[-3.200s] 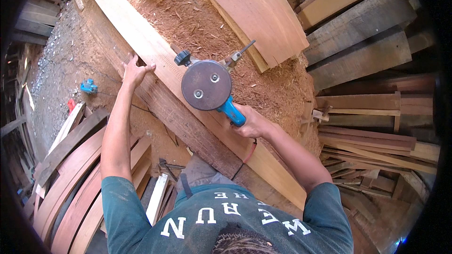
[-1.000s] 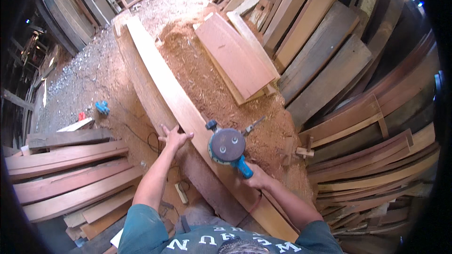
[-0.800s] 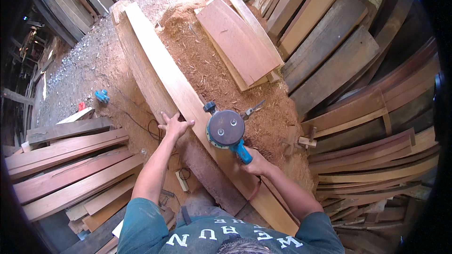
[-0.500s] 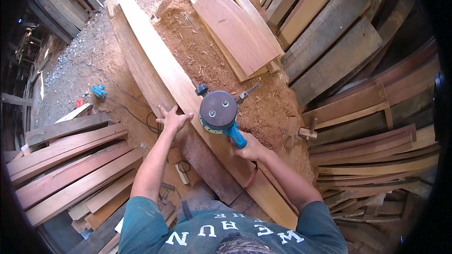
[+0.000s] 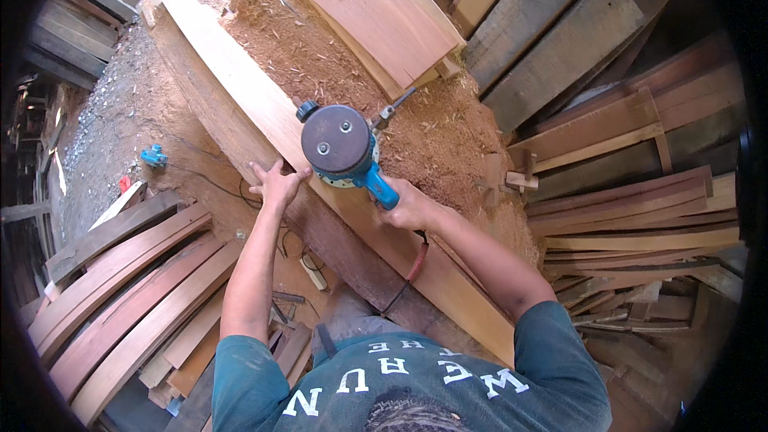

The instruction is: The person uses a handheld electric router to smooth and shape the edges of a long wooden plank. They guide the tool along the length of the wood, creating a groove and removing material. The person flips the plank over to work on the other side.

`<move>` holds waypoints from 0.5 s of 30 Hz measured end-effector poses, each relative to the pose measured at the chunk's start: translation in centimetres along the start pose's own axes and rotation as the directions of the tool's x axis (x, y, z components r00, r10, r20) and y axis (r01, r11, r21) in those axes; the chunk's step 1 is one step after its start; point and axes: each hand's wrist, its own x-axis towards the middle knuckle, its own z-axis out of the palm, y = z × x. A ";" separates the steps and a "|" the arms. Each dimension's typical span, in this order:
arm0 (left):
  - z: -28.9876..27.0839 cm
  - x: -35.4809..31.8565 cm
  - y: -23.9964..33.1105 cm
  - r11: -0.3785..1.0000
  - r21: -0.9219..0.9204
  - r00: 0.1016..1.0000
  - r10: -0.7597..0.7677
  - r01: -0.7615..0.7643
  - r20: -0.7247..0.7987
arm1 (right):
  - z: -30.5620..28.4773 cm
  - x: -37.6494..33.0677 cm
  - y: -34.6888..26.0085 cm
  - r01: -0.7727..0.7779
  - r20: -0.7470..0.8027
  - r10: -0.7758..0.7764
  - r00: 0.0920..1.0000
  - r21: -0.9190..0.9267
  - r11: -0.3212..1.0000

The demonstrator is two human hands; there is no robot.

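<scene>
A long pale plank (image 5: 232, 64) lies on a thick, rough timber beam (image 5: 192, 88), running from far left to near right. A blue power tool, which looks like a router (image 5: 338, 142), stands on the plank. It has a round dark top, a black side knob and a metal rod. My right hand (image 5: 406, 206) is wrapped round its blue handle from the right. My left hand (image 5: 280, 186), fingers spread, rests at the plank's left edge, with the thumb toward the router. The router's underside is hidden. A cord (image 5: 418, 262) trails from the handle across the plank.
Reddish boards (image 5: 376, 8) lie on sawdust ahead. Curved planks are stacked at left (image 5: 128, 296) and right (image 5: 632, 204), with wide dark boards (image 5: 568, 48) at far right. A second blue tool (image 5: 154, 156) with a cord sits on the ground at left.
The router and my right hand have shifted slightly along the plank toward its far end. My left hand keeps its spread pose beside the router. The whole view has shifted a little.
</scene>
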 end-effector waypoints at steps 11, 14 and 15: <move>0.4 0.8 -0.4 1.000 -0.021 1.000 0.009 -0.009 -0.005 | 0.2 0.5 -1.0 -0.017 -0.032 0.016 0.999 -0.046 0.999; 0.1 0.9 -0.2 0.999 -0.001 0.999 0.035 -0.035 -0.015 | -0.4 0.8 -2.7 0.013 -0.043 -0.017 0.999 -0.094 0.995; 0.0 0.8 -0.2 0.998 0.010 0.998 0.057 -0.056 -0.027 | -0.6 1.0 -3.0 0.025 -0.047 -0.029 0.998 -0.083 0.996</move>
